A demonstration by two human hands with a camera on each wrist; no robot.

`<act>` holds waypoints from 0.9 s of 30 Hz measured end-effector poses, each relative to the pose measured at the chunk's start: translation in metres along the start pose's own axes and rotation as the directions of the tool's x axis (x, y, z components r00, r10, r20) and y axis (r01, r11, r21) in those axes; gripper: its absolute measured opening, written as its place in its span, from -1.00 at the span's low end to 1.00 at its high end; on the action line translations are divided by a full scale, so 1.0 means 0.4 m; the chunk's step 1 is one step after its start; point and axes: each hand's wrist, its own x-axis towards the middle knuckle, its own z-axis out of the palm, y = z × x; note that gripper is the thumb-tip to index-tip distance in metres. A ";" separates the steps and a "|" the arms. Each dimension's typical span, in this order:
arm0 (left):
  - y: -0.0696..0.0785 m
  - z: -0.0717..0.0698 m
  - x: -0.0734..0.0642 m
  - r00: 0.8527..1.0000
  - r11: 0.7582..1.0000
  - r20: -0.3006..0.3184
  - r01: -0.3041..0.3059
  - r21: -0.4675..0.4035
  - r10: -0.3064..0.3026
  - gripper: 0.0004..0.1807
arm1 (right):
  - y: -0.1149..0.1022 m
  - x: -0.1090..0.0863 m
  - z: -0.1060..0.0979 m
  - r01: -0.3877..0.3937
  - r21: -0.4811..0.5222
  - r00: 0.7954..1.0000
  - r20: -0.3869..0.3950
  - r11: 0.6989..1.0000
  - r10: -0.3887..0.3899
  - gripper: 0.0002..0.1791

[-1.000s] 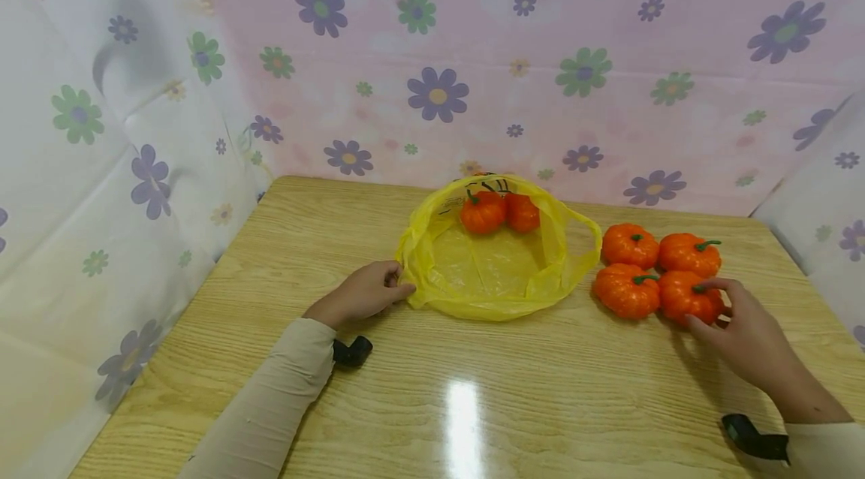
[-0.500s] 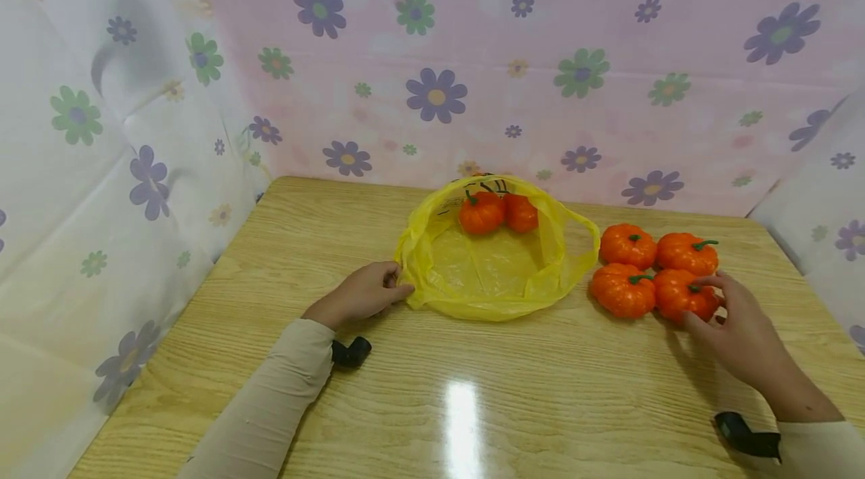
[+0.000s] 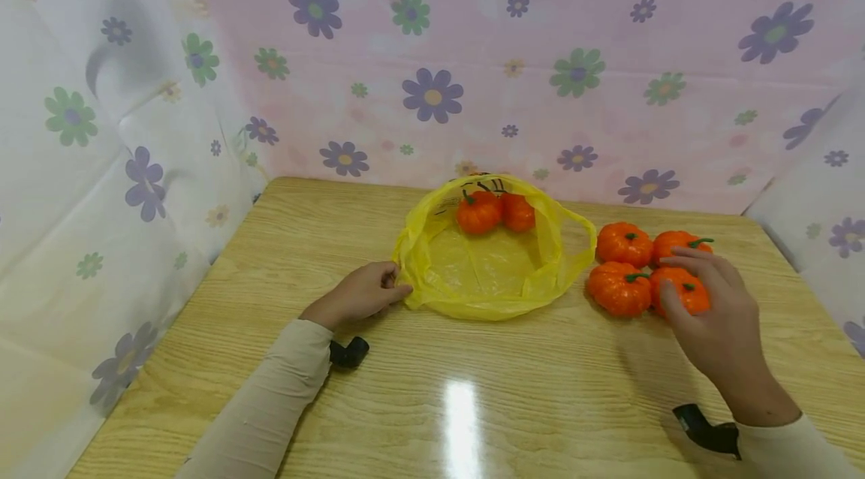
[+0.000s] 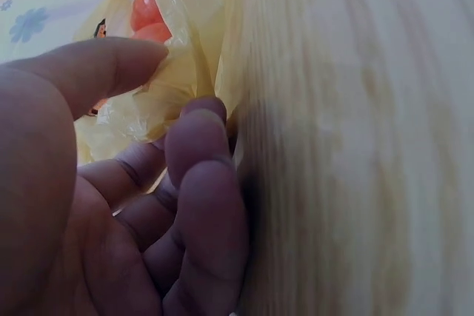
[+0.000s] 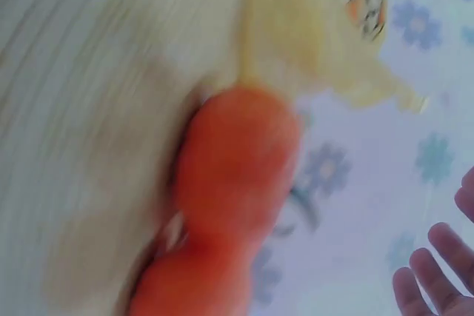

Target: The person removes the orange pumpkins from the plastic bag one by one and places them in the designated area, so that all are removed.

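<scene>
A person's left hand (image 3: 361, 291) is pinching the near-left rim of a yellow plastic bag (image 3: 483, 308) on a wood-grain table (image 3: 378, 404); the hold is looking narrow from above, with the film running between the thumb and the curled fingertips in the left wrist view. The bag's mouth is facing the person, and two orange pumpkins are sitting side by side against its far wall: the left one (image 3: 479, 215), showing a green stem, and the right one (image 3: 518, 213), partly hiding behind the yellow film.

Out to the right, the right hand (image 3: 723, 317) is hovering over a cluster of four more pumpkins, its thumb and fingers standing wide apart in an unclosed grip. It is partly covering the front-right pumpkin (image 3: 694, 300) and overlapping the rear-right pumpkin (image 3: 665, 245), while the front-left pumpkin (image 3: 616, 295) and the rear-left pumpkin (image 3: 618, 248) are lying in plain sight. The right wrist view is showing its fingertips apart from the orange fruit.

Dark print (image 3: 498, 185) is running along the bag's far rim (the strokes are too small and blurred to read), and the right wrist camera is catching a black-and-orange printed figure (image 5: 367, 9) on the same yellow film. The bag's handle loop (image 3: 591, 227) is reaching out just beside the rear-left pumpkin. A flower-patterned cloth (image 3: 486, 103) is hanging behind it all.
</scene>
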 end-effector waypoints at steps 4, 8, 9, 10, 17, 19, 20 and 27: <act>0.007 -0.001 -0.004 1.000 1.000 0.001 0.012 -0.020 -0.012 -0.72 | -0.052 0.012 0.042 0.086 0.070 0.996 -0.024 0.994 -0.085 -0.74; 0.024 -0.009 -0.015 0.998 0.999 -0.051 0.031 -0.020 -0.032 -0.69 | -0.094 0.016 0.088 0.121 0.091 0.992 0.014 0.989 -0.122 -0.68; 0.031 -0.012 -0.019 0.997 1.000 -0.077 0.029 -0.008 -0.030 -0.67 | -0.103 0.015 0.098 0.120 0.094 0.992 0.031 0.988 -0.124 -0.66; 0.039 -0.016 -0.022 0.994 1.000 -0.109 0.025 0.008 -0.024 -0.66 | -0.112 0.015 0.110 0.120 0.102 0.991 0.044 0.988 -0.125 -0.65; 0.115 -0.059 -0.006 0.937 0.985 -0.333 -0.051 0.163 0.103 -0.70 | -0.150 0.021 0.180 0.129 0.150 0.980 0.131 0.980 -0.149 -0.67; 0.142 -0.075 0.016 0.928 0.980 -0.349 -0.068 0.189 0.132 -0.70 | -0.153 0.021 0.198 0.137 0.149 0.977 0.144 0.979 -0.158 -0.67; 0.155 -0.083 0.030 0.926 0.976 -0.348 -0.080 0.201 0.147 -0.69 | -0.153 0.021 0.206 0.136 0.145 0.975 0.153 0.980 -0.158 -0.67; 0.237 -0.122 0.126 0.955 0.955 -0.227 -0.128 0.267 0.192 -0.43 | -0.150 0.023 0.244 0.093 0.139 0.970 0.209 0.986 -0.121 -0.67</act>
